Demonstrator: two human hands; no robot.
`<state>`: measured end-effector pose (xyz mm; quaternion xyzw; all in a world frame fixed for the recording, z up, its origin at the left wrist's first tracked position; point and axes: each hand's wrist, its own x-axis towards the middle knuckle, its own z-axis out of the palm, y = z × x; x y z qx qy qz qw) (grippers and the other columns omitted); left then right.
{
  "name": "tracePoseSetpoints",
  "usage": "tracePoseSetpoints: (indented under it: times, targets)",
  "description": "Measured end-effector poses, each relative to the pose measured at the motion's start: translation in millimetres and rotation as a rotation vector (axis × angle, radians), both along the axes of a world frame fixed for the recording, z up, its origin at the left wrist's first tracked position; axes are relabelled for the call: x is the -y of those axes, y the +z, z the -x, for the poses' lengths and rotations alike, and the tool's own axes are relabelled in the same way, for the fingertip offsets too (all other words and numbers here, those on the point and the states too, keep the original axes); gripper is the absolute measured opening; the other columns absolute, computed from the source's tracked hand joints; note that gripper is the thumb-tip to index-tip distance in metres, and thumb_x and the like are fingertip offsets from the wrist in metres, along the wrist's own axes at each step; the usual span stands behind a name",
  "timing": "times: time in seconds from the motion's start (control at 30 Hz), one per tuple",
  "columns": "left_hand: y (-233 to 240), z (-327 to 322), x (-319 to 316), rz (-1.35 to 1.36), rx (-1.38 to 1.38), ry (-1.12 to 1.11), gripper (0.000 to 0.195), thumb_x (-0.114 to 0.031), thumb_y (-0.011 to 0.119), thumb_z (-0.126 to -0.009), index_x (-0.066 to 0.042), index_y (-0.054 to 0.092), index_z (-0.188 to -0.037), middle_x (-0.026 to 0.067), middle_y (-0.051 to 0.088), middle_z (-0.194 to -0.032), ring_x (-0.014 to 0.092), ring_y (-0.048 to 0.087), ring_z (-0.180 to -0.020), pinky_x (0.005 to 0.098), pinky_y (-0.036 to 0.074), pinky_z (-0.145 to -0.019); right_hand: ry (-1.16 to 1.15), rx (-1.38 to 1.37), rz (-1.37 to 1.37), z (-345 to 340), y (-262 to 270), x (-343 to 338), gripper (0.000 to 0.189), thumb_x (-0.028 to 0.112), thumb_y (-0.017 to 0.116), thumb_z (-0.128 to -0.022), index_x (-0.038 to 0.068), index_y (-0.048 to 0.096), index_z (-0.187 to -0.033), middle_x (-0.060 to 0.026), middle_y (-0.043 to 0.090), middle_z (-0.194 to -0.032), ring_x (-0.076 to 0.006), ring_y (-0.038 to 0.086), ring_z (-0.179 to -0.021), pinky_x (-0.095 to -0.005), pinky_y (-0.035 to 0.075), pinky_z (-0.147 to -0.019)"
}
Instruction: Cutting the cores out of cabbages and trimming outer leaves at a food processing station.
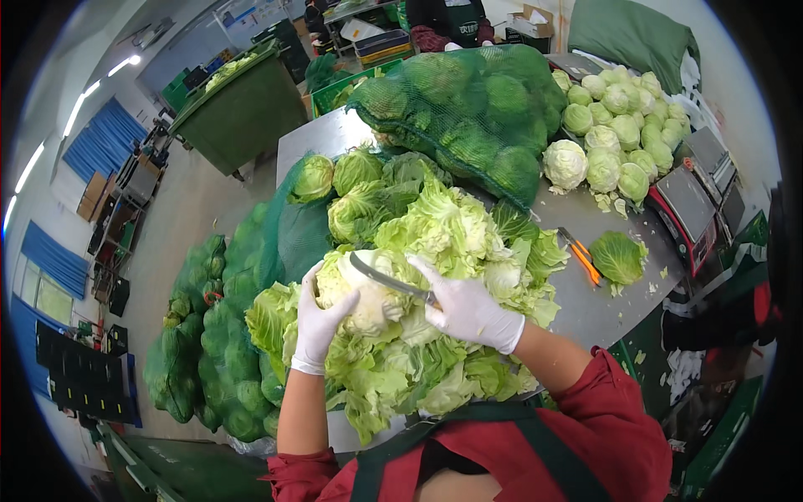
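Observation:
My left hand (320, 323), in a white glove, grips the side of a pale, partly stripped cabbage head (342, 295). In my gloved right hand (470, 307) is a knife with a curved blade (389, 280), which lies across the top of that head. Beneath and around both hands spreads a heap of loose cabbage leaves (408, 370). Several untrimmed cabbages (357, 172) lie beyond the heap, at the mouth of an open green mesh bag (304, 232).
A full green mesh sack of cabbages (464, 100) rests across the metal table (577, 307). Trimmed cabbages (621, 125) are piled at right, near a red weighing scale (684, 201). An orange-handled tool (583, 257) lies beside a cabbage piece (618, 257). More filled sacks (232, 351) stand left. Another person (445, 25) stands opposite.

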<state>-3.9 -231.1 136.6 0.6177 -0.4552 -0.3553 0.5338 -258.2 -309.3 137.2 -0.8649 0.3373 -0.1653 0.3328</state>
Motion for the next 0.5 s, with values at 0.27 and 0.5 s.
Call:
tracePoseSetpoints:
  times: [0.27,0.5]
  targets:
    - [0,17,12,0.020,0.050,0.017,0.077,-0.015,0.078,-0.085,0.004,0.037,-0.146,0.0157,0.055,-0.134,0.022,0.057,-0.121,0.0340,0.046,-0.104,-0.012,0.010,-0.178,-21,-1,-5,0.092,0.014,0.060,-0.086,0.007,0.007,-0.161,-0.0208,0.065,-0.071,-0.0399,0.067,-0.067,-0.0475,0.053,-0.067]
    - [-2,37,14,0.016,0.585,0.114,0.087,-0.028,0.084,-0.077,0.008,0.039,-0.142,0.0232,0.050,-0.133,0.035,0.053,-0.123,0.0425,0.041,-0.107,-0.079,0.061,-0.186,-16,-5,1,0.090,0.012,0.060,-0.084,0.008,0.011,-0.160,-0.0240,0.063,-0.069,-0.0420,0.066,-0.067,-0.0483,0.053,-0.067]
